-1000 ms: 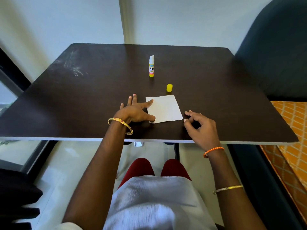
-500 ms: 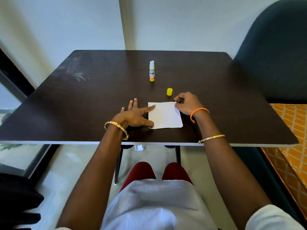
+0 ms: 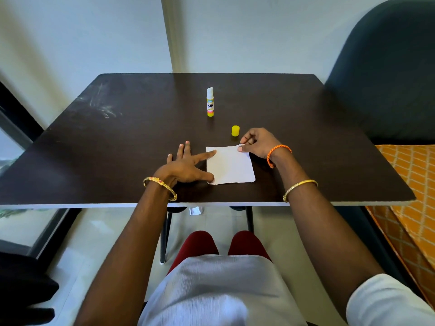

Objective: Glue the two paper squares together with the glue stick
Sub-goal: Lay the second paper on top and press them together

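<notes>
A white paper square point(image 3: 229, 166) lies on the dark table point(image 3: 117, 142) near its front edge; I cannot tell whether a second sheet lies under it. My left hand point(image 3: 186, 165) rests flat with spread fingers, its index fingertip and thumb pressing the paper's left edge. My right hand point(image 3: 255, 142) pinches the paper's far right corner, which is lifted slightly. The uncapped glue stick point(image 3: 210, 102) stands upright farther back. Its yellow cap point(image 3: 235, 131) sits just beyond my right hand.
A dark chair back point(image 3: 386, 67) stands at the right of the table. An orange patterned cushion point(image 3: 412, 184) lies at the right edge. White walls lie behind the table, and a dark window frame is at the left.
My right hand moved from the paper's near right corner to its far right corner and now pinches and lifts it. My left hand stayed pressing the left edge.
</notes>
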